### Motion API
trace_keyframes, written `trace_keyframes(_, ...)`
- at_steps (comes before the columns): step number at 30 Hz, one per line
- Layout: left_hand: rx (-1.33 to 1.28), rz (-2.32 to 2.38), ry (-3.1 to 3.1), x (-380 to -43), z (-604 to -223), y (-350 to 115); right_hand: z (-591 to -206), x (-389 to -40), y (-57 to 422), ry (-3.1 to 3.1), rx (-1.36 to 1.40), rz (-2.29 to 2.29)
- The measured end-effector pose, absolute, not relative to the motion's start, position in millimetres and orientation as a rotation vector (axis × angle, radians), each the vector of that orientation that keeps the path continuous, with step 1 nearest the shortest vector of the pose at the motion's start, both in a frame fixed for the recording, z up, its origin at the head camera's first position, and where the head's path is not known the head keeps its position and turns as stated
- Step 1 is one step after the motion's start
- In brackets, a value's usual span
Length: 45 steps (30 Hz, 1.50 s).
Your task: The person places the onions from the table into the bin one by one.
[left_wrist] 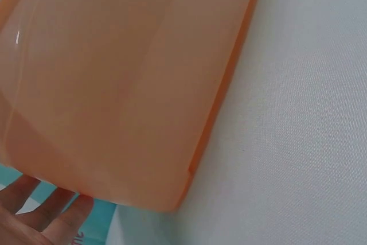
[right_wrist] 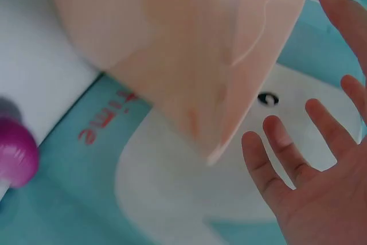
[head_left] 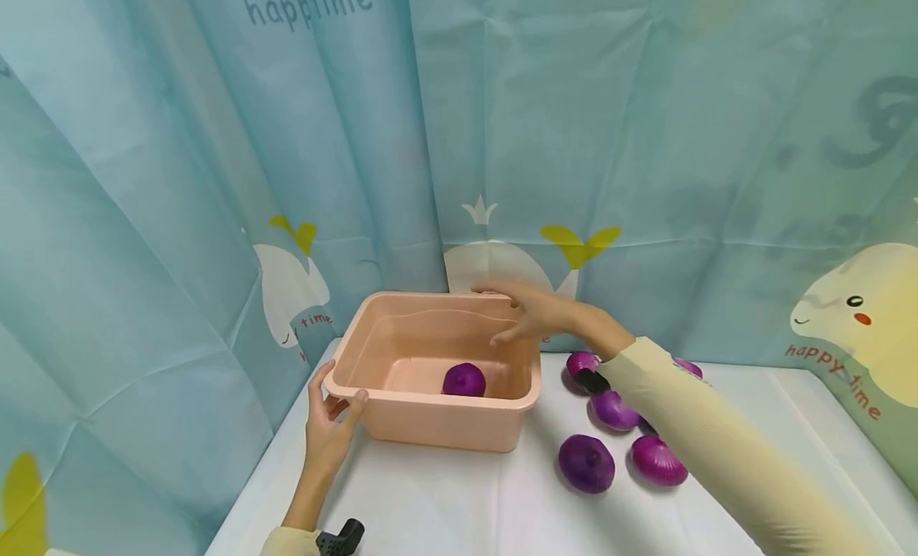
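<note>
Brace the peach rectangular plastic bin [head_left: 439, 424], left hand [head_left: 330, 430] pinching its eight-o'clock corner; guide spread right hand [head_left: 532, 310] clear at two o'clock.

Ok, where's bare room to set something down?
The white table is bare in front of the tub, between the left hand and the dark purple vegetable, and between the right sleeve and curtain. Right of the tub, vegetables crowd together.
</note>
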<state>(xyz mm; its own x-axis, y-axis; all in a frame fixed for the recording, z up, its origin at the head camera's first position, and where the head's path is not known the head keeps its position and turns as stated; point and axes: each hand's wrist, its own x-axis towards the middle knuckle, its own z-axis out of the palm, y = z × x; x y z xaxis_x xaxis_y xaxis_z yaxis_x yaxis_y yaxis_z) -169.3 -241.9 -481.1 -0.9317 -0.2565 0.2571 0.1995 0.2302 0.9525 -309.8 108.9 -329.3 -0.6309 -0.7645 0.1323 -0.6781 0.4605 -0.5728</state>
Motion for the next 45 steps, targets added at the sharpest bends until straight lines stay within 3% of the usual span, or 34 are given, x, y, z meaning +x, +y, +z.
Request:
trace_keyframes(5,0.049,-1.728,-2.143,-169.8,-478.9,-243.0,-331.1,-298.7,149.6,2.672,-1.293,-0.907)
trace_keyframes(22,0.071,-1.696,-2.139,-165.5,-480.0,-247.8,-378.1,-254.4,288.4,2.926,-0.969,-0.947)
trace_keyframes(30,0.055,-1.663,-2.147,-166.4,-480.3,-247.6,-400.0,-248.0,323.7,2.97,-0.793,-0.982)
trace_keyframes(45,0.063,-1.67,-2.165,-171.0,-484.4,-242.3,-460.1,-267.6,369.6,3.012,-0.612,-0.932)
